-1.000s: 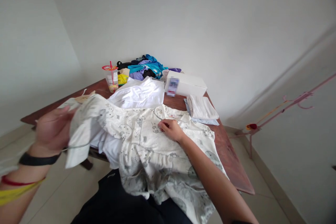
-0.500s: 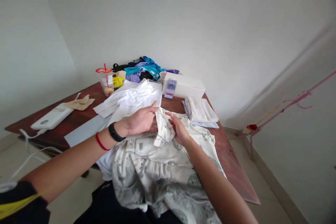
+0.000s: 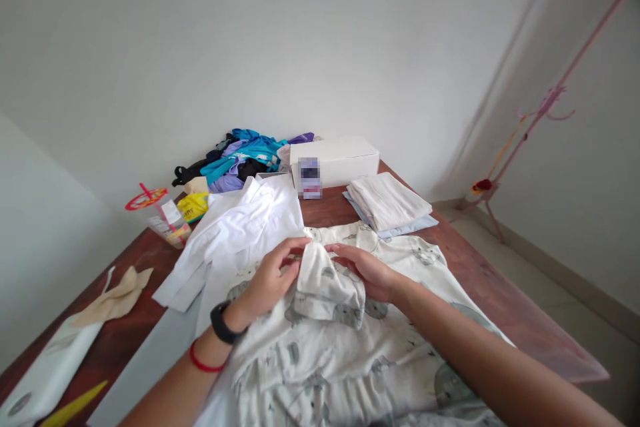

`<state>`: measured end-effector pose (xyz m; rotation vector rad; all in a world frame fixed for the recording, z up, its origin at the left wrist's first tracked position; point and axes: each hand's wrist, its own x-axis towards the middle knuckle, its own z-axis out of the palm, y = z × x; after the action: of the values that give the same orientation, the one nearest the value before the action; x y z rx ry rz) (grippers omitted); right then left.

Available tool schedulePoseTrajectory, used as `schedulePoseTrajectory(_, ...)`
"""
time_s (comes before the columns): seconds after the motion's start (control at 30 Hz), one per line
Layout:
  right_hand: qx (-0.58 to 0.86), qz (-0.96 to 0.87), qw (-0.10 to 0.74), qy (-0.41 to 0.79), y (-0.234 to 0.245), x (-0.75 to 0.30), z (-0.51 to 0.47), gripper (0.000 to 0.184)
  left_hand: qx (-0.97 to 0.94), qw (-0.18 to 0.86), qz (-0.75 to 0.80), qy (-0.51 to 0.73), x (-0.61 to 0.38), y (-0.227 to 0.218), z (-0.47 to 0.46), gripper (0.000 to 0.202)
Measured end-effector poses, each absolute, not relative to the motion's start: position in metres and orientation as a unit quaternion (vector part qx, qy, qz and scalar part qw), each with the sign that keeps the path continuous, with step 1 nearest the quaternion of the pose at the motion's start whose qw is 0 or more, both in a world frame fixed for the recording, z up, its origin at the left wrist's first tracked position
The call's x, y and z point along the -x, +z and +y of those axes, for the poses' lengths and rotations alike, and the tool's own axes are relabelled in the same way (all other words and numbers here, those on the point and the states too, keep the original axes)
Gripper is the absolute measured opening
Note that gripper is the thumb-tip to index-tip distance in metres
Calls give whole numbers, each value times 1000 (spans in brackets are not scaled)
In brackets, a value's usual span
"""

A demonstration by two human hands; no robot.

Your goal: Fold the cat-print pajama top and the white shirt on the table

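A white garment [image 3: 380, 353] printed with grey animal shapes lies spread over the near part of the table, its lower part gathered in folds. A narrow flap [image 3: 327, 287] of it, which looks like a sleeve, lies folded over the body between my hands. My left hand [image 3: 273, 277], with a black band and a red cord at the wrist, has its fingers curled at the flap's upper left edge. From the other side, my right hand [image 3: 367, 270] holds the flap's right edge, fingertips near the top and some fingers hidden by cloth.
White clothing [image 3: 245, 220] lies left of centre, before a heap of blue, purple and black clothes [image 3: 245, 157]. Folded cloths [image 3: 390, 203] are stacked beside a white box [image 3: 340, 160]. A plastic cup [image 3: 167, 217] and a white power bank [image 3: 55, 367] stand left; a pink rack [image 3: 530, 127] is right.
The view has moved closer to the table. My hands, earlier more spread beside the upright flap, have come in around it. The flap is now bent down over the garment.
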<state>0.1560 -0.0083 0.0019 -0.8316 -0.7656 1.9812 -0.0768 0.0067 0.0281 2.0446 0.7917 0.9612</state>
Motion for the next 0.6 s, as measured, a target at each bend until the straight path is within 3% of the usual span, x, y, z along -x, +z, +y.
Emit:
schedulePoseTrajectory(0.33,315,-311,413,796,8,-160,-9,31,-878,190,265,351,72,20,-11,50)
schedulePoseTrajectory(0.47,282,-309,409,811,9,-161,-12,35,-876,181,268,358,73,16,-9,53)
schedulePoseTrajectory(0.6,261,-323,407,813,9,-163,-14,41,-867,217,287,344,74,13,-8,39)
